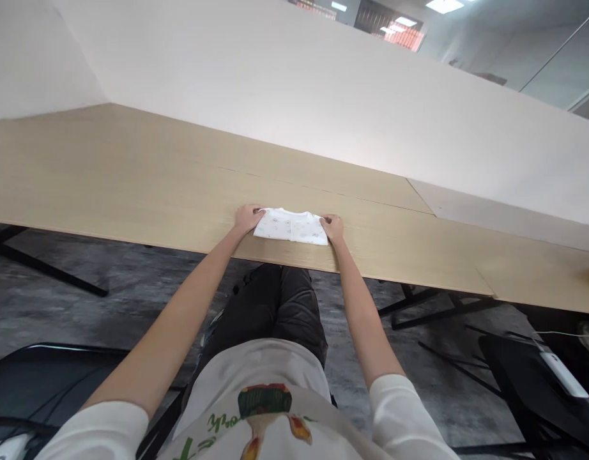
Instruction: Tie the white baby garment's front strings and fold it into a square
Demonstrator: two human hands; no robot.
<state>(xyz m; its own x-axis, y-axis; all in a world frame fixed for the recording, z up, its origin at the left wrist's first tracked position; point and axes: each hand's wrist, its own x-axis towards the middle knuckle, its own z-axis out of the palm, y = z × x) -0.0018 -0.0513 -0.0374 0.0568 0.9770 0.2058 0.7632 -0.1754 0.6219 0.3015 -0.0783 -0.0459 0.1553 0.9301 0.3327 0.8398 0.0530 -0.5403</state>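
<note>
In the head view, both arms (177, 313) reach forward, almost straight, across the near edge of the surface (155, 172). The left hand (248, 218) and the right hand (333, 227) each pinch one far corner of the folded white garment (290, 227); some fingertips are hidden. The garment lies between them, close to the near edge.
</note>
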